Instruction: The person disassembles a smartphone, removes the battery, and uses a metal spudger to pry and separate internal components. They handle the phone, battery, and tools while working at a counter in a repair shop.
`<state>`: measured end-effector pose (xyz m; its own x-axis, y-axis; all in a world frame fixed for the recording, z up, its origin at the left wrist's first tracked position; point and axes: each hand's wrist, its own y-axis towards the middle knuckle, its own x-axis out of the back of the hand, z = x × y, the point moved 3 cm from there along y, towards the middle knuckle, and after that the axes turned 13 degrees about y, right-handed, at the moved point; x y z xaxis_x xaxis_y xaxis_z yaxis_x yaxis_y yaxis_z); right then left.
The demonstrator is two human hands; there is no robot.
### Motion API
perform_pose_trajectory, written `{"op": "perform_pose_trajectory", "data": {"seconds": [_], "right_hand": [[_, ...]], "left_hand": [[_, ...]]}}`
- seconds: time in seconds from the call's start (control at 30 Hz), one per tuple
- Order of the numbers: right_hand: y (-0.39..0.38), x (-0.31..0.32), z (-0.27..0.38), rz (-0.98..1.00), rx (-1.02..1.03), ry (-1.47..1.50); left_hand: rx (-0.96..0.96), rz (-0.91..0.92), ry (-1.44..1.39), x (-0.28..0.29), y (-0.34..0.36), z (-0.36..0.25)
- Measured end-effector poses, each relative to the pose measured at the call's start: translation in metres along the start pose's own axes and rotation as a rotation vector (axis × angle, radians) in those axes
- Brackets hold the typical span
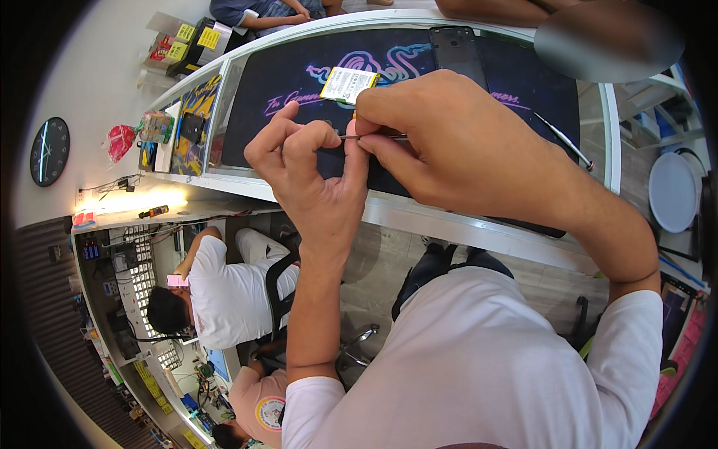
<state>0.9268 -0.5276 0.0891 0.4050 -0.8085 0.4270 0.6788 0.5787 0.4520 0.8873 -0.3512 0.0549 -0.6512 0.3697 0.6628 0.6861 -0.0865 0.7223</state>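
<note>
Over the dark printed mat [258, 142], both my hands meet at a thin, dark, narrow piece [349, 138] seen nearly edge-on; its kind I cannot make out. My left hand [318, 161] has its fingers curled, index fingertip and thumb closed at the piece's left end. Thumb and index finger of my right hand [441, 138] pinch it from the other side, hiding much of it. Just beyond the fingertips is a white phone battery [345, 84] with yellow edges, partly covered by my right hand. Farther back lies a black phone housing [458, 54].
A slim screwdriver [565, 141] lies at the mat's right side, by the white-framed counter edge [612, 142]. Small parcels and a dark device [193, 127] sit at the left end. Two people work at a bench [142, 262] lower left; others sit across the counter.
</note>
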Motion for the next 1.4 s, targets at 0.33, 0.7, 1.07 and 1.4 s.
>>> {"op": "perform_pose_trajectory", "data": {"seconds": [0.33, 0.7, 1.07, 1.4], "right_hand": [[0.007, -0.002, 0.012, 0.021, -0.016, -0.211], [0.018, -0.001, 0.012, 0.081, 0.053, -0.309], [0.036, 0.006, 0.019, 0.259, -0.058, -0.309], [0.026, 0.002, 0.027, 0.215, 0.096, -0.41]], "left_hand": [[0.089, -0.091, -0.098, -0.008, -0.005, 0.009], [0.091, -0.114, -0.123, -0.011, -0.004, 0.009], [0.042, -0.065, -0.026, -0.006, 0.002, 0.006], [0.035, -0.084, -0.105, -0.006, -0.004, 0.009]]}}
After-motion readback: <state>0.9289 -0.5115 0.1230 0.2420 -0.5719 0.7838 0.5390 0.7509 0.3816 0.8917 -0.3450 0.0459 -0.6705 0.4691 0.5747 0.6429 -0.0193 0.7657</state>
